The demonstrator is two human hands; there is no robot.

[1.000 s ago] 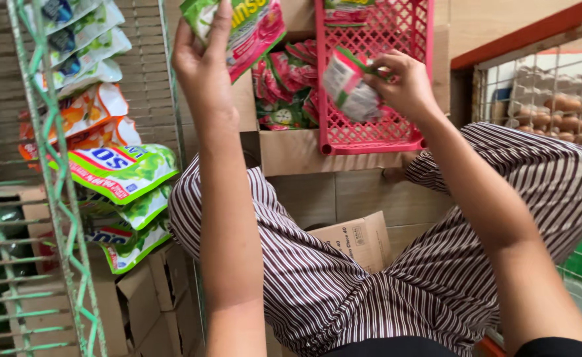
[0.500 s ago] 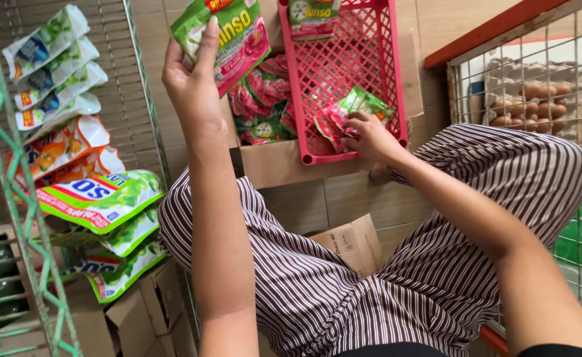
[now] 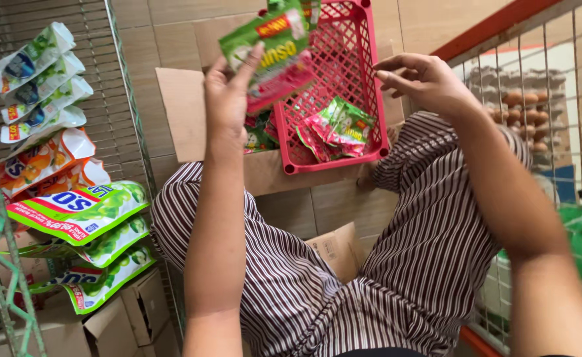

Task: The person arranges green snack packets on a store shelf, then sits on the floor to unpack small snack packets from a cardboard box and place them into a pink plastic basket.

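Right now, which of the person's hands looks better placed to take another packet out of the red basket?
Probably the right hand. It is empty, fingers spread, and hovers at the rim of the red basket, just above the loose packets inside. The left hand already holds a green and pink packet in its grip.

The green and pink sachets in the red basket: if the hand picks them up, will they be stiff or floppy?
Probably floppy: the sachets lie crumpled and overlapping in the red basket. Likely light, since the left hand lifts a similar pack with fingertips only. The glossy film may slip in the right hand.
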